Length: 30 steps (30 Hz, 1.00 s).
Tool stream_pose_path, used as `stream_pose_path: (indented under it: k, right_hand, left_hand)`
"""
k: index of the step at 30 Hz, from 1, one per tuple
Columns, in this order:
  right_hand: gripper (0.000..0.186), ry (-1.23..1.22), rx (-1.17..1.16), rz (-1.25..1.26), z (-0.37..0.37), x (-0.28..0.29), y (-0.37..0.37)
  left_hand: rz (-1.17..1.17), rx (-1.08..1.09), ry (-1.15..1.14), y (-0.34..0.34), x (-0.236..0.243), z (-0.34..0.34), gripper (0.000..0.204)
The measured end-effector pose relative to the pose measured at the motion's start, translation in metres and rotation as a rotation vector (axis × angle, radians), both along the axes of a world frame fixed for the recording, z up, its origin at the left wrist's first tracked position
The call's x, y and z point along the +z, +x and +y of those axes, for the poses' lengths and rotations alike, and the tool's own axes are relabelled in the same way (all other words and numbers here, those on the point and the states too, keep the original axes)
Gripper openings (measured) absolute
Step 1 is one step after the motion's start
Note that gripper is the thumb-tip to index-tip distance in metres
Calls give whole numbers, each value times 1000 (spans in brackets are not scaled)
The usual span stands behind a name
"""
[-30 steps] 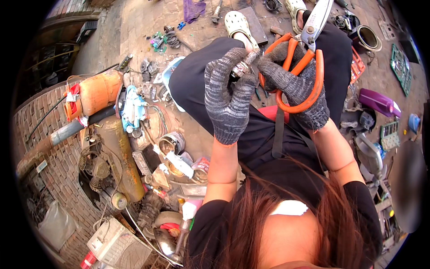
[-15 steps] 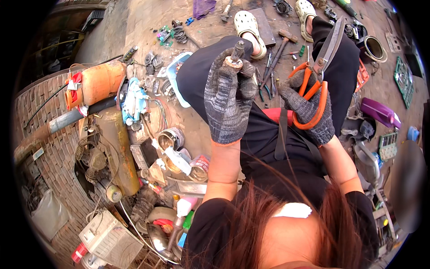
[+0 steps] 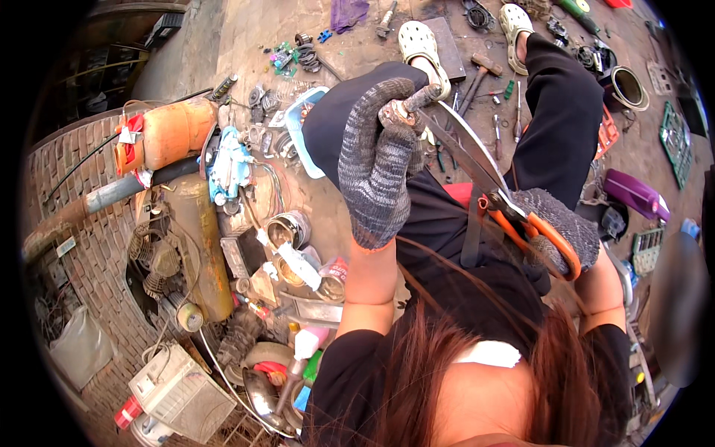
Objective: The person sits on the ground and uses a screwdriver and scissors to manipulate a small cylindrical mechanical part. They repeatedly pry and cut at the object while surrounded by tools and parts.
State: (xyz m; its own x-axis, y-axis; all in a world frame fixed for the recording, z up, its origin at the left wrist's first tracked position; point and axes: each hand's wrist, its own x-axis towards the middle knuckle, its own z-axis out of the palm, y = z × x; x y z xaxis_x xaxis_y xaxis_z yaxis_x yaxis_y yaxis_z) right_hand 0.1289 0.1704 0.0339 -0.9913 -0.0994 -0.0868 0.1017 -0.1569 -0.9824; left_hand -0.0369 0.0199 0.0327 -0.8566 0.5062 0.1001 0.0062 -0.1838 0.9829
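Note:
My left hand [image 3: 376, 164], in a grey knitted glove, grips a small rusty metal part with a stub shaft [image 3: 398, 112] between its fingers. The stub sticks out toward the upper right. In a matching glove, my right hand [image 3: 570, 220] is closed round the orange handles of a large pair of shears [image 3: 477, 160]. Their long blades are slightly apart and slant up to the left. The blade tips reach beside the metal part; whether they touch it I cannot tell. Both hands are above my lap, and some fingers are hidden.
A light-blue basin [image 3: 296, 123] is beside my left leg. A hammer [image 3: 479, 74], screwdrivers and loose metal parts lie on the floor ahead. An orange gas cylinder [image 3: 175, 132] and several open cans [image 3: 290, 223] are at left. A purple bottle [image 3: 633, 195] lies at right.
The shears have swung from pointing up and right to pointing left, their tips now beside the metal part. My right hand has turned and lowered. The part's stub has tilted to the right.

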Motion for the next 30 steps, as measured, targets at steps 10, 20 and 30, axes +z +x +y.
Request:
stream_pose_path:
  k: [10, 20, 30]
  right_hand:
    - [58, -213, -10, -344, -9, 10, -4]
    - [36, -183, 35, -228, 7, 17, -7]
    - [42, -574, -30, -591, -1, 15, -10]
  left_hand:
    - [-51, 4, -34, 1, 7, -3, 28]
    - [15, 2, -74, -5, -1, -6, 28]
    - [378, 64, -157, -11, -13, -9, 26]
